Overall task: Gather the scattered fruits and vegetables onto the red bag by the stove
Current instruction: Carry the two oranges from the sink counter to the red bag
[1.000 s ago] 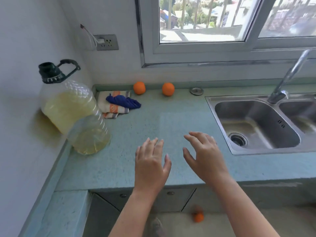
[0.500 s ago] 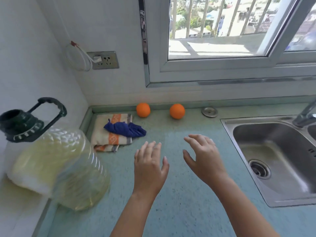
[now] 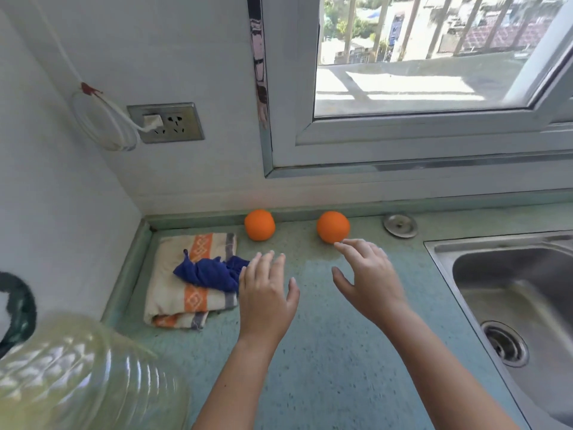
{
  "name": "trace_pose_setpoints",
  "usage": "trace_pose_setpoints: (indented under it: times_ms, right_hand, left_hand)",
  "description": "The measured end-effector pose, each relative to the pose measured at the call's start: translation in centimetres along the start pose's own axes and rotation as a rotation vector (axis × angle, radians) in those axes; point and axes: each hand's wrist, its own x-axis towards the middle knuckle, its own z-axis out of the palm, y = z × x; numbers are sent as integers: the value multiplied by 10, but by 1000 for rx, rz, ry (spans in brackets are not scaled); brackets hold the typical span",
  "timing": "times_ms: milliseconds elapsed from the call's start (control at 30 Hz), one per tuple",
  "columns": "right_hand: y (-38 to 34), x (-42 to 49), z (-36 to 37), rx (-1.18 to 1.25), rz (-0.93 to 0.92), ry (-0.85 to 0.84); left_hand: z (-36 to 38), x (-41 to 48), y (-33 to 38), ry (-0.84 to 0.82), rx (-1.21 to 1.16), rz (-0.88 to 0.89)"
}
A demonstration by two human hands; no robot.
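Both my hands empty, fingers spread, palms down over the surface (image 3: 325,383). My right hand (image 3: 369,280) fingertips reach the right orange (image 3: 333,226), touching or just short, can't tell. My left hand (image 3: 266,296) is near the left orange (image 3: 259,225), not touching. Both oranges sit at the back wall. Folded towel (image 3: 186,290) with blue cloth (image 3: 210,273) left of my left hand. Sink (image 3: 511,290) on the right.

two round, bright orange fruits sit on the pale green counter at its far edge, against the wall under the window. the left orange (image 3: 259,225) lies just beyond a folded towel's far corner; the right orange (image 3: 333,226) lies apart from it, nearer the sink.
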Motion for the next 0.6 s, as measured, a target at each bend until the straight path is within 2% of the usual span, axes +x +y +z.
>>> trace_pose_setpoints:
  times_ms: [267,600]
  right_hand:
    - [32,58,49,25,29,-56]
    - [73,98,95,16,155,-80]
  left_hand:
    - [50,59,-28,-21,-64,-89]
    - [105,102,-59,-45,16,-116]
